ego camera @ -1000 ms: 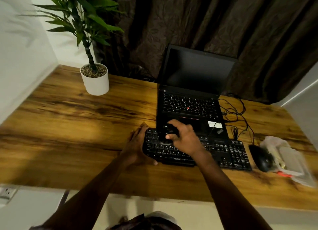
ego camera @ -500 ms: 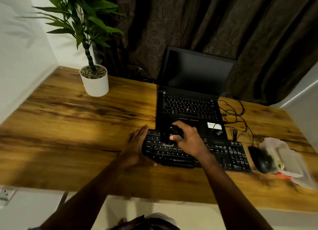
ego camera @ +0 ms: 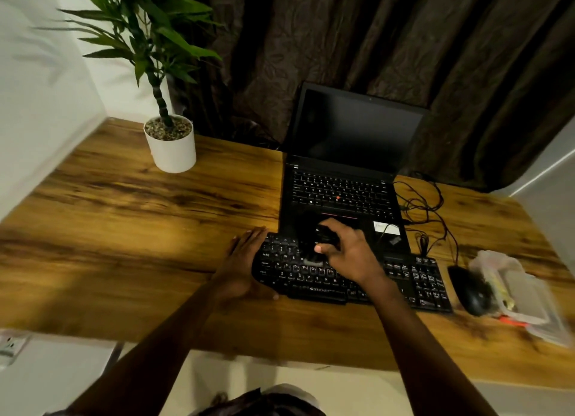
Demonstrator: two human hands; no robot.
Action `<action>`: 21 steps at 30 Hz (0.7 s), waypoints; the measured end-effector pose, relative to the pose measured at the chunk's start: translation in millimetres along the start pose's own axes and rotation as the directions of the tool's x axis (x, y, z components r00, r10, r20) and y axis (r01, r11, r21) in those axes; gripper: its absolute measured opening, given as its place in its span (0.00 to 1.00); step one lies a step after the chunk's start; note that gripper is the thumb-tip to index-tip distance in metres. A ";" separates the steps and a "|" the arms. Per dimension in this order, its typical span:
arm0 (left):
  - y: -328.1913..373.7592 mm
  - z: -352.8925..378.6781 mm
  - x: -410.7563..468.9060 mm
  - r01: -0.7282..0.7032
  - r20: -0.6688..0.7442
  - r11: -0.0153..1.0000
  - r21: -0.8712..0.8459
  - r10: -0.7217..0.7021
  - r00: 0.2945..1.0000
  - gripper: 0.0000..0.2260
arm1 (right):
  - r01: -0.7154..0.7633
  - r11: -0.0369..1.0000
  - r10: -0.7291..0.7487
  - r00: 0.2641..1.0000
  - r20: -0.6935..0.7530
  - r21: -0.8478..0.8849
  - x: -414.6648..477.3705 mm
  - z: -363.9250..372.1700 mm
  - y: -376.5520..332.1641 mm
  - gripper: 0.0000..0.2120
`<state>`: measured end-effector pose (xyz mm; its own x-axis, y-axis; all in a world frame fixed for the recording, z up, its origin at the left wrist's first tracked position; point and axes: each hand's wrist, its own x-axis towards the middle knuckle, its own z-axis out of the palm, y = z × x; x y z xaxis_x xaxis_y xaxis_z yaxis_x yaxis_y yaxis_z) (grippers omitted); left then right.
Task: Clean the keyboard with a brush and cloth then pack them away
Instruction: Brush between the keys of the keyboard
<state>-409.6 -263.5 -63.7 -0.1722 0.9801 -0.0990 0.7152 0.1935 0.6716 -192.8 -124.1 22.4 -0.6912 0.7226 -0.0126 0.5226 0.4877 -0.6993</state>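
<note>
Right, brushing in progress. The right hand is curled round a small dark brush, thumb and fingers pinching its stubby body. It's blurred, so exact finger placement can't be read. The working end sits just below and left of that grip, down on the upper-left key rows of the black keyboard, which runs across under the wrist and well off to the grip's right.

The left hand holds nothing: fingers straight, laid flat vs the keyboard's left end, thumb at the near edge, bracing it.

Handling, my read: the brush is light, w/ soft bristles and a rigid body, so a low pinch near the bristles gives most control. The keyboard is stiff plastic, light enough to skate on the smooth desk, hence the brace. Keycaps can pop if dug at, so light strokes.

Past the grip sits the open laptop, its front edge touching or just beside the keyboard. Far right of the grip are a mouse and a clear plastic box, prob. where the kit goes. Cloth: can't pick it out.
</note>
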 end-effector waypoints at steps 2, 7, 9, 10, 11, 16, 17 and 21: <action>-0.2 0.2 0.4 0.010 0.000 1.000 0.003 -0.010 1.000 0.69 | 0.014 0.998 -0.013 1.000 -0.013 0.065 0.8 5.6 -2.3 0.17; -0.7 0.0 0.6 0.023 0.008 1.000 -0.012 -0.023 1.000 0.69 | -0.048 0.998 0.046 0.998 0.050 0.030 -5.6 -21.7 16.1 0.18; -4.6 1.8 2.4 0.035 0.006 0.999 -0.006 -0.035 0.999 0.69 | -0.059 0.998 0.060 0.997 0.057 -0.014 -8.2 -36.0 24.6 0.19; -5.5 2.4 2.6 0.037 0.003 0.999 -0.005 -0.037 0.999 0.69 | -0.062 0.997 0.064 0.997 0.052 -0.036 -8.7 -40.2 27.9 0.20; -5.7 2.9 2.9 0.034 -0.005 0.999 -0.005 -0.034 0.999 0.69 | -0.059 0.997 0.062 0.997 0.049 -0.056 -9.0 -42.3 28.5 0.20; 2.8 0.8 0.1 -0.028 -0.031 0.999 -0.044 0.027 0.999 0.63 | -0.015 0.999 0.018 0.996 0.085 -0.035 -3.9 -21.1 14.8 0.19; 2.2 1.3 1.1 -0.027 -0.037 0.999 -0.046 0.025 0.999 0.64 | 0.002 1.000 -0.002 0.996 0.086 -0.006 -3.4 -19.2 12.2 0.18; -2.8 4.1 1.6 -0.005 -0.033 0.999 -0.033 0.004 0.999 0.71 | -0.053 0.998 0.050 0.992 0.117 0.025 -3.9 -40.5 20.9 0.19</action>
<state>-409.1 -262.3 -68.7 -0.1919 0.9787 -0.0723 0.6935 0.1874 0.6957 -158.9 -96.9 36.8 -0.7178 0.6838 -0.1313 0.5463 0.4362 -0.7150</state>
